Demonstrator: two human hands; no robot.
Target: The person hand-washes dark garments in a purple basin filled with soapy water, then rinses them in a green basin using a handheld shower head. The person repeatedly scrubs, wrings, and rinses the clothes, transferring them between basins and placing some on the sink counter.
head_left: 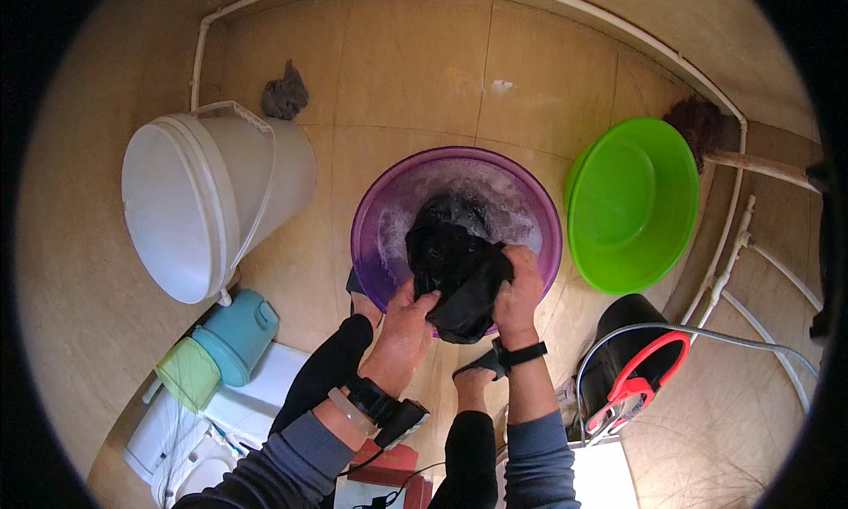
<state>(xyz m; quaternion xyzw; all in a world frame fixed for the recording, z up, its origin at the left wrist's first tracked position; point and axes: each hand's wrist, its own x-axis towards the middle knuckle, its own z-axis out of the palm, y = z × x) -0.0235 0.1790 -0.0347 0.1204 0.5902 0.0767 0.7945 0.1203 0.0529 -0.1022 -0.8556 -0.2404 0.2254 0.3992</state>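
Observation:
A wet black cloth [459, 279], perhaps a garment, is bunched between my two hands over the near rim of a purple basin [369, 235]. Soapy water [512, 213] with white suds shows in the basin around the cloth's far end. My left hand [402, 323] grips the cloth's left side, thumb on top. On the opposite side, my right hand [519, 292] has its fingers closed round the fabric. Some fingertips of both hands are hidden by the cloth.
A large white lidded bucket [265, 173] stands at left, and a green basin [632, 208] at right. Teal [238, 332] and pale green containers [187, 374] sit lower left. A black bin [623, 332] with a red-handled tool [649, 368] and hose stands lower right.

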